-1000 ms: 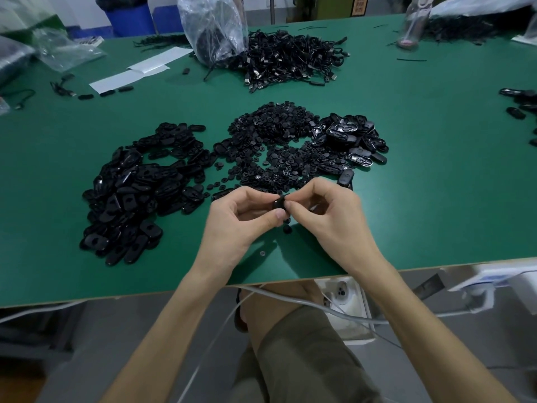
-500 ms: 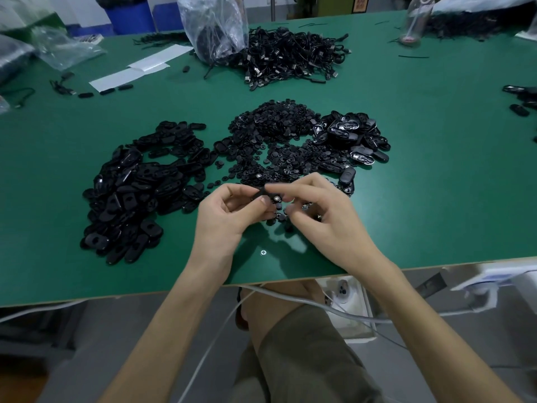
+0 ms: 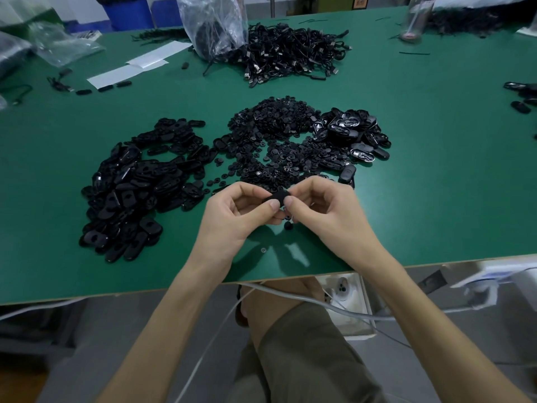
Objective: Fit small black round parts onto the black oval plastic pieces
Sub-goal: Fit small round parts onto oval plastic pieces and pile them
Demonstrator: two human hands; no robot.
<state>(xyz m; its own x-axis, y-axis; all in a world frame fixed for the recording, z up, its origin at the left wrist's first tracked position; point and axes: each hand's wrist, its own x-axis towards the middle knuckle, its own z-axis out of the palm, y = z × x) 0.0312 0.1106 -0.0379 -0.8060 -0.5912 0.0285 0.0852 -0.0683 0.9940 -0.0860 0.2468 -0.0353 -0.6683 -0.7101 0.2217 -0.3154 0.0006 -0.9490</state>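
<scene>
Fingers [image 3: 273, 203] of both hands are curled in, and the two thumb tips lie side by side on one black oval plastic piece [image 3: 277, 196], held just above the green table [image 3: 436, 175] near its front edge. The left hand [image 3: 229, 222] pinches the piece from its own side and the right hand [image 3: 331, 213] from the other. The other fingers are bent loosely, none spread.

Half a second ago the right forefinger reached out flat across the piece. Now it has drawn back and the thumbs have closed in, which I take to be the pressing-home step. The small black round part being fitted is hidden under the thumbs, so I cannot tell whether it is seated.

One loose round part [image 3: 287, 226] lies on the table just under the hands. Beyond is the heap of small black round parts [image 3: 276, 126], with a pile of black oval pieces [image 3: 136, 187] to the left and a smaller, shinier pile [image 3: 351, 132] to the right.
</scene>
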